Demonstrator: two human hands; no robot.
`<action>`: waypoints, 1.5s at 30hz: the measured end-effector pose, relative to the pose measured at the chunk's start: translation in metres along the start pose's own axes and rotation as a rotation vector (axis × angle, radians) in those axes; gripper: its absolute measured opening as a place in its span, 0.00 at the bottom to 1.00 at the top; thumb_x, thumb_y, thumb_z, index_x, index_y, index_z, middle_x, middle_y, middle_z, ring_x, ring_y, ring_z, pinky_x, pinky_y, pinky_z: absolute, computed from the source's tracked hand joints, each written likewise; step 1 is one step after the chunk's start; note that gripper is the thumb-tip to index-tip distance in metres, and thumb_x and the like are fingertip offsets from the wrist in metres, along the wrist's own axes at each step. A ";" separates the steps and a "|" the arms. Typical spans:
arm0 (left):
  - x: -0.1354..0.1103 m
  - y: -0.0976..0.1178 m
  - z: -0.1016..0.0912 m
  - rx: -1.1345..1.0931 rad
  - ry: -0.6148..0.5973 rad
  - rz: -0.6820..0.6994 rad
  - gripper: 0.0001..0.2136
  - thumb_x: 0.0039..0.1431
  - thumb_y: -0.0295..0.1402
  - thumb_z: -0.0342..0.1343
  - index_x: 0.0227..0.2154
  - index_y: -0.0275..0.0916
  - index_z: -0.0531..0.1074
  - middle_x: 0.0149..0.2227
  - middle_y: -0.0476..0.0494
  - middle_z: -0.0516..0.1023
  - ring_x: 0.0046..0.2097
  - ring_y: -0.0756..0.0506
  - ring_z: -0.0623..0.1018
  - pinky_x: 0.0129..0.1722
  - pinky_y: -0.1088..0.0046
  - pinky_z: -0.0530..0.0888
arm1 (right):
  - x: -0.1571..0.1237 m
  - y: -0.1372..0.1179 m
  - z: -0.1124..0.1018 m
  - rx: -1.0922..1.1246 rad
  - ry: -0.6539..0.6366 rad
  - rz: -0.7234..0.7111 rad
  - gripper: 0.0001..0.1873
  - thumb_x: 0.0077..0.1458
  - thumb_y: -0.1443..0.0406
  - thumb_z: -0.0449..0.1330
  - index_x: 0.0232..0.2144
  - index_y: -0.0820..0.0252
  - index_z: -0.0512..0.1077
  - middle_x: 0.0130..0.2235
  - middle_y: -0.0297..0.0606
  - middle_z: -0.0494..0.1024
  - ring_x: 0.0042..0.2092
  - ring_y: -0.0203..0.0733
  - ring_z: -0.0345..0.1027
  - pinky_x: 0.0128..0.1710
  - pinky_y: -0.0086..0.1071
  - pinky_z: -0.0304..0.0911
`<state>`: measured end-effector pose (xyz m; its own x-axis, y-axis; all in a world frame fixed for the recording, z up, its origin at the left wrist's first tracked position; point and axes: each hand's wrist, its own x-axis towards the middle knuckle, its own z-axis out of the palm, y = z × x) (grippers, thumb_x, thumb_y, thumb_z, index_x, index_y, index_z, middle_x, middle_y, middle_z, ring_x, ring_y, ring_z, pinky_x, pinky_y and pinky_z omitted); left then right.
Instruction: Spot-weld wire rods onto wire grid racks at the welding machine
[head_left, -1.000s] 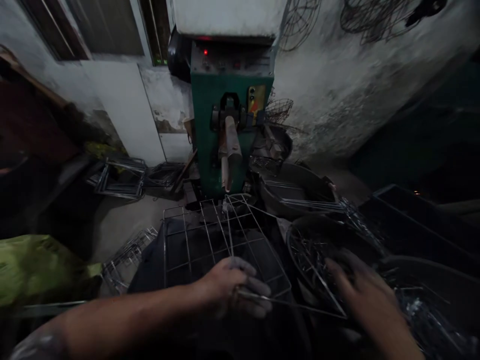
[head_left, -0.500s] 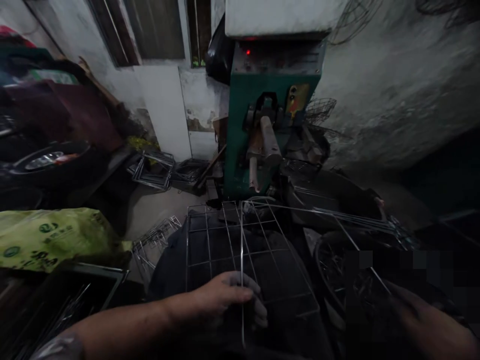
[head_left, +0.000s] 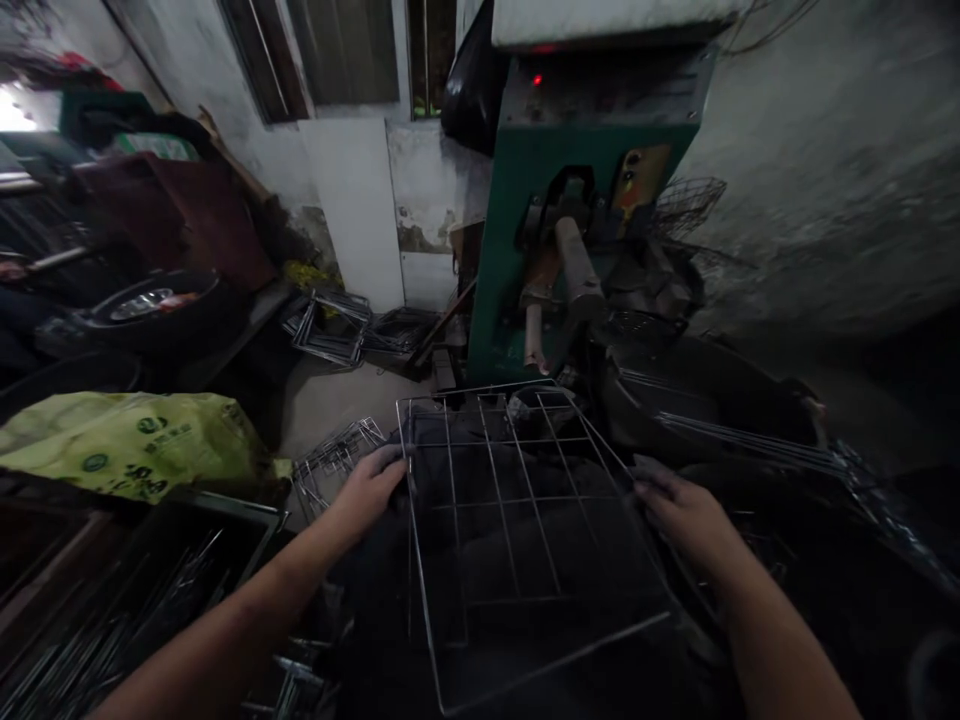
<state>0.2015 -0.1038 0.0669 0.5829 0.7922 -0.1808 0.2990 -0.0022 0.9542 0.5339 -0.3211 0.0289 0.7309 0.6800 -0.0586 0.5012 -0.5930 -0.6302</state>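
Observation:
A wire grid [head_left: 499, 502] of crossed thin rods lies in front of me over dark cloth, below the green machine. A rectangular wire frame [head_left: 426, 600] lies against the grid, its near corner tilted towards me. At the left edge, my left hand [head_left: 377, 482] pinches the frame's side wire with thumb and fingers. My right hand [head_left: 679, 505] is closed at the right edge, holding the frame's other side. Its fingertips are dim, and both hands appear to wear dark finger covers. Whether they also grip the grid's edge, I cannot tell.
Behind the grid stands a green machine [head_left: 499, 230] with two jutting metal arms [head_left: 579, 270]. Wire rods [head_left: 739, 432] lie across a dark tub at right. To the left are a yellow-green sack [head_left: 150, 440], a bin of rods [head_left: 225, 510] and stacked wire frames [head_left: 330, 330].
My left hand has moved from the grid's middle to its left edge. My right hand has come in from the lower right to the right edge. A rectangular frame now lies against the grid.

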 end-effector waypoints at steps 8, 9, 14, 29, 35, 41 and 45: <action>0.041 -0.023 -0.003 0.218 -0.068 0.015 0.10 0.51 0.34 0.45 0.28 0.35 0.69 0.23 0.48 0.73 0.25 0.49 0.71 0.26 0.75 0.68 | -0.014 0.004 0.015 0.120 -0.107 0.205 0.27 0.46 0.55 0.49 0.43 0.66 0.71 0.21 0.37 0.75 0.17 0.40 0.64 0.19 0.33 0.61; 0.045 -0.024 -0.004 0.256 -0.081 0.016 0.10 0.51 0.33 0.44 0.28 0.35 0.69 0.23 0.47 0.73 0.26 0.48 0.72 0.26 0.75 0.68 | -0.016 0.003 0.016 0.098 -0.103 0.200 0.26 0.47 0.55 0.49 0.43 0.66 0.70 0.20 0.36 0.74 0.17 0.40 0.64 0.20 0.33 0.61; 0.055 -0.029 -0.007 0.609 -0.011 0.198 0.14 0.57 0.34 0.42 0.36 0.35 0.71 0.37 0.40 0.77 0.42 0.42 0.75 0.43 0.69 0.69 | -0.019 -0.008 0.014 -0.236 -0.071 0.068 0.16 0.49 0.61 0.50 0.35 0.61 0.74 0.31 0.41 0.79 0.34 0.44 0.73 0.34 0.32 0.64; 0.050 -0.019 0.015 1.188 -0.014 -0.015 0.22 0.65 0.34 0.36 0.59 0.30 0.57 0.41 0.28 0.77 0.44 0.35 0.77 0.41 0.61 0.71 | -0.020 -0.008 0.015 -0.581 -0.085 -0.031 0.14 0.57 0.63 0.51 0.38 0.59 0.75 0.35 0.43 0.78 0.38 0.45 0.72 0.34 0.32 0.60; 0.056 -0.025 0.020 1.208 -0.011 -0.029 0.23 0.64 0.34 0.36 0.59 0.26 0.55 0.40 0.25 0.77 0.43 0.33 0.78 0.39 0.59 0.72 | 0.008 0.000 0.015 -0.127 -0.085 -0.030 0.14 0.52 0.60 0.54 0.36 0.61 0.75 0.38 0.42 0.78 0.43 0.46 0.70 0.43 0.33 0.60; 0.061 -0.030 0.017 1.181 -0.023 -0.001 0.22 0.64 0.36 0.34 0.54 0.30 0.62 0.41 0.29 0.77 0.45 0.34 0.77 0.42 0.60 0.71 | 0.037 0.004 0.032 0.600 -0.215 0.223 0.15 0.45 0.57 0.60 0.31 0.64 0.73 0.29 0.38 0.77 0.34 0.42 0.69 0.35 0.32 0.63; 0.068 -0.031 0.016 1.192 -0.043 0.014 0.20 0.64 0.36 0.34 0.48 0.33 0.66 0.40 0.31 0.78 0.44 0.36 0.77 0.41 0.63 0.71 | 0.040 0.004 0.038 0.593 -0.178 0.271 0.11 0.44 0.59 0.63 0.24 0.63 0.71 0.21 0.32 0.72 0.26 0.37 0.64 0.29 0.29 0.60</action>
<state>0.2439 -0.0597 0.0216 0.6095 0.7667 -0.2017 0.7926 -0.5940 0.1376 0.5475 -0.2795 -0.0054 0.6822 0.6311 -0.3691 -0.0658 -0.4498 -0.8907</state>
